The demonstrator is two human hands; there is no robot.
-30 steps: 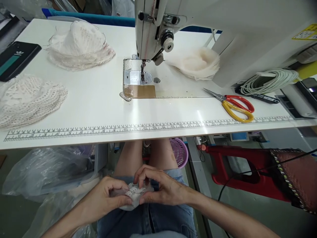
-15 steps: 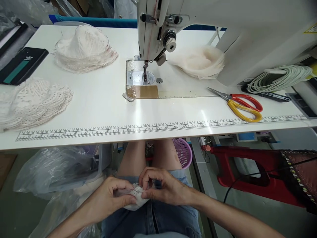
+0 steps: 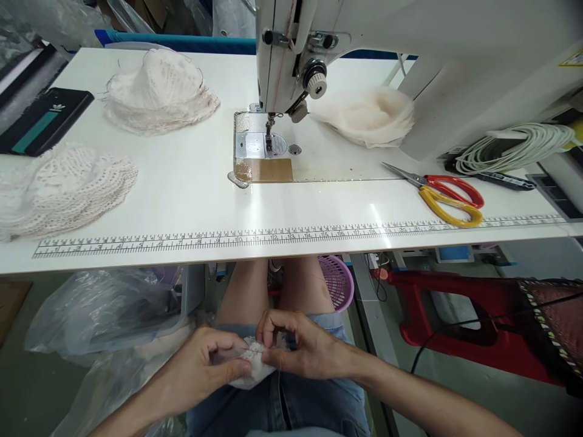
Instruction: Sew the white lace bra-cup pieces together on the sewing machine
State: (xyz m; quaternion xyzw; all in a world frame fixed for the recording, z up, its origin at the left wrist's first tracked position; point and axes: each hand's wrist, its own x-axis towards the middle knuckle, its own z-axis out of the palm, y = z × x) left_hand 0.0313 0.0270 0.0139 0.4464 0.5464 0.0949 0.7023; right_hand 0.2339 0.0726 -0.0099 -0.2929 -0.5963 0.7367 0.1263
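Note:
Over my lap, a small gathered piece of white lacy fabric point(image 3: 254, 364) is held between both hands. My left hand point(image 3: 218, 361) pinches its left side between thumb and fingers. With curled fingers and thumb, my right hand point(image 3: 291, 343) grips the right side of the same piece. The fingers partly cover the fabric, and its underside is hidden. On the white table point(image 3: 191, 200) in front stands a sewing machine point(image 3: 277, 60), its presser foot point(image 3: 269, 136) above the needle plate. No fabric lies under that foot.
Two stacks of white lacy pieces, one farther back point(image 3: 159, 94) and one nearer point(image 3: 77, 188), lie at left beside a black phone-like case point(image 3: 45, 121). Sheer cream fabric point(image 3: 378, 115) rests under the machine arm. Scissors point(image 3: 444, 197) and coiled cord point(image 3: 514, 147) lie right. A purple basket point(image 3: 337, 282) stands below.
The view has shifted very slightly. Both hands keep their grip on the lacy fabric, with only tiny finger movement.

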